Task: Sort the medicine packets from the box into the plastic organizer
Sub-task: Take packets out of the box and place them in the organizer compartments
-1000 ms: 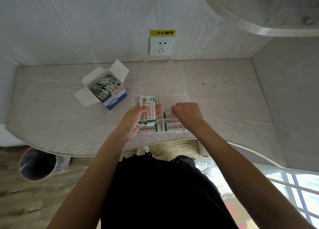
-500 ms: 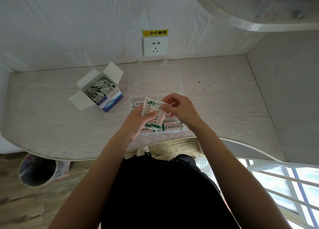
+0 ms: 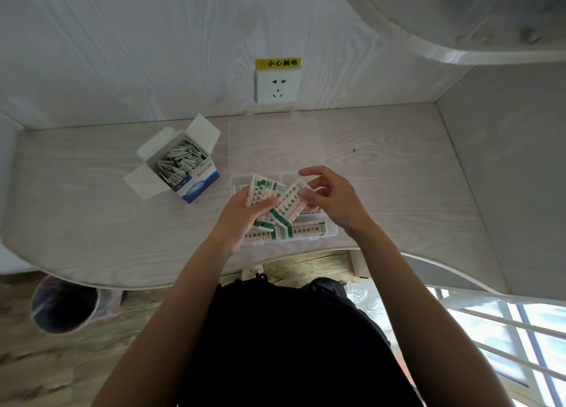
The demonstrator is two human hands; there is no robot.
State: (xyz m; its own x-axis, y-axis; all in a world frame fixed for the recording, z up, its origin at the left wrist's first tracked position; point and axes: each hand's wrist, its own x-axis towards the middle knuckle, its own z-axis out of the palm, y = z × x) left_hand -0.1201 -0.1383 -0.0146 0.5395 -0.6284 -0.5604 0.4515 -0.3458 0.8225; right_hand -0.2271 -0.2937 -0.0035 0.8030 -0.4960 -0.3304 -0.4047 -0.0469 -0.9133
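A clear plastic organizer (image 3: 332,231) lies at the desk's near edge, its lid (image 3: 272,143) folded flat behind it. White, green-banded medicine packets lie in its front compartments (image 3: 307,230). My left hand (image 3: 242,219) grips a stack of packets (image 3: 264,192) above the organizer's left half. My right hand (image 3: 335,198) pinches a single packet (image 3: 291,203) by its upper end, fanned out to the right of the stack. The open blue-and-white box (image 3: 196,183) with several more packets (image 3: 180,161) stands to the left of the organizer.
A wall socket (image 3: 277,85) with a yellow warning label sits behind the lid. A curved shelf (image 3: 444,48) overhangs at the upper right. A waste bin (image 3: 66,305) stands on the floor under the desk's left end. The desk edge (image 3: 122,281) curves toward me.
My right hand rose from the organizer's right compartments to the stack and drew one packet off to the right. The left hand kept the stack, shifting slightly.
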